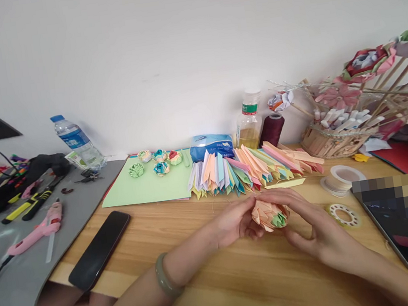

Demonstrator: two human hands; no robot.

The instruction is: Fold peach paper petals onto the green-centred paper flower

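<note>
Between my two hands is a folded paper flower, with peach outer petals and a green centre turned to the right. My left hand grips it from the left, its fingers curled behind and below the petals. My right hand curves round the other side, fingers over the top and thumb underneath. Just behind my hands lies a dense row of folded paper strips in many colours. Farther left, several finished small paper flowers sit on light green paper sheets.
A black phone lies left, a tablet right. Nearby are a tape roll and a spool. A glue gun and water bottle are far left. A basket of paper flowers stands back right.
</note>
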